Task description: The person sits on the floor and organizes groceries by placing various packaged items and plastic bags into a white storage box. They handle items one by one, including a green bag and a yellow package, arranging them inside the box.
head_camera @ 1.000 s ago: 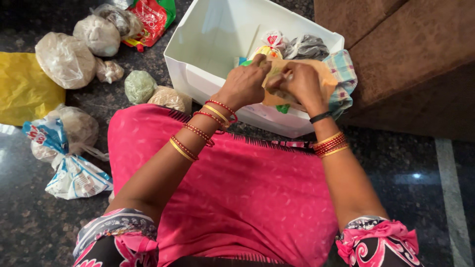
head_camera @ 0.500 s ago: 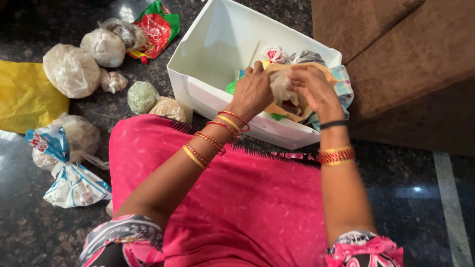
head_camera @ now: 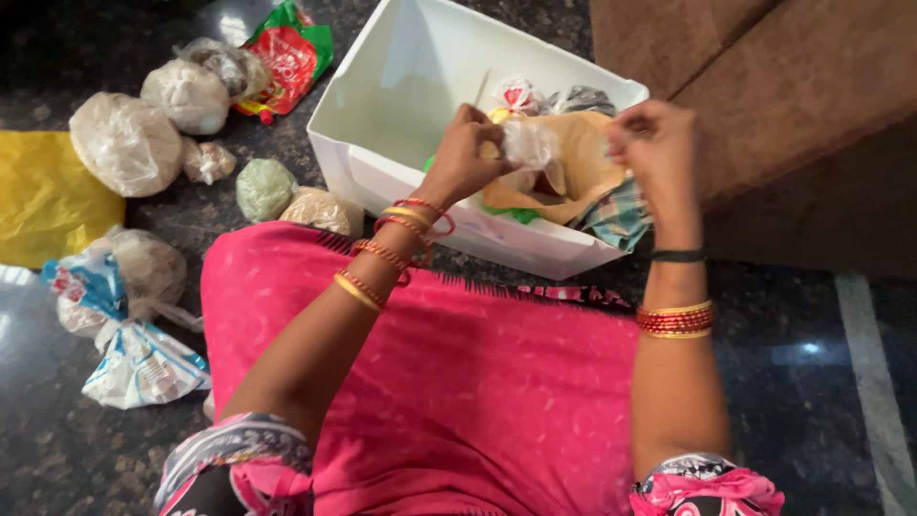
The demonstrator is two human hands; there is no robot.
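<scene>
My left hand (head_camera: pixel 465 153) pinches a small clear plastic packet (head_camera: pixel 528 145) above a brown paper bag (head_camera: pixel 573 162) lying in the white plastic bin (head_camera: pixel 382 105). My right hand (head_camera: pixel 655 143) is raised to the right of the packet with its fingers pinched together; what it holds, if anything, is too small to tell. The paper bag's mouth gapes between the two hands. Behind it in the bin sit other small tied packets (head_camera: pixel 549 97), and a checked cloth (head_camera: pixel 621 215) hangs over the bin's right wall.
Several tied plastic bags of dry goods (head_camera: pixel 129 141) lie on the dark stone floor to the left, with a red and green packet (head_camera: pixel 287 53), a yellow bag (head_camera: pixel 33 191) and a blue-white bag (head_camera: pixel 134 358). Brown upholstered furniture (head_camera: pixel 783 105) stands at right. My pink-clad lap (head_camera: pixel 458 382) fills the foreground.
My hands have drawn apart: the right one moved up and to the right, away from the packet, which stays in my left hand. The paper bag now lies open.
</scene>
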